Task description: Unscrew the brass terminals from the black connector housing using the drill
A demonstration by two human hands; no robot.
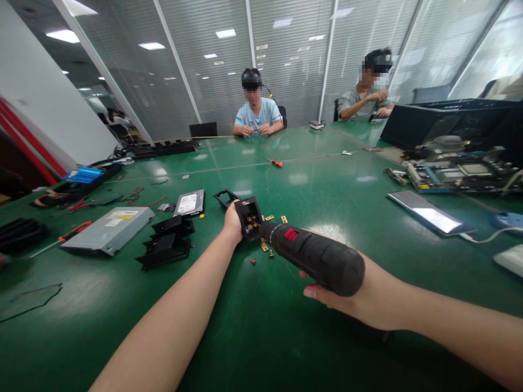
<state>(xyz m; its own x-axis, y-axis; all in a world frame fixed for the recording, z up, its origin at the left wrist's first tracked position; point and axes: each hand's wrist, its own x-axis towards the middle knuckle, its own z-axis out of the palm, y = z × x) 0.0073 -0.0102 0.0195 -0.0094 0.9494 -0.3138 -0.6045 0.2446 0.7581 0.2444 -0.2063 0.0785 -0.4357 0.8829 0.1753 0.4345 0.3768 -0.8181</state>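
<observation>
My left hand (233, 222) is closed around a small black plastic housing (246, 218), with brass-coloured parts inside its open compartments. My right hand (355, 302) grips a black cordless drill (314, 253) with a red switch on top. The drill's front end points at the housing's right side; its bit is hidden, so I cannot tell whether it touches. Several small brass plates (284, 219) and screws (271, 253) lie on the green table around the housing. Just behind my left hand is a black plastic frame (225, 198).
To the left lie black plastic brackets (165, 247), a hard drive (190, 202), a silver optical drive (109, 230) and a screwdriver (75, 231). On the right are a phone (429, 212) on a cable, circuit boards (461, 169) and a black case (433, 122). Two people sit across the table (229, 163).
</observation>
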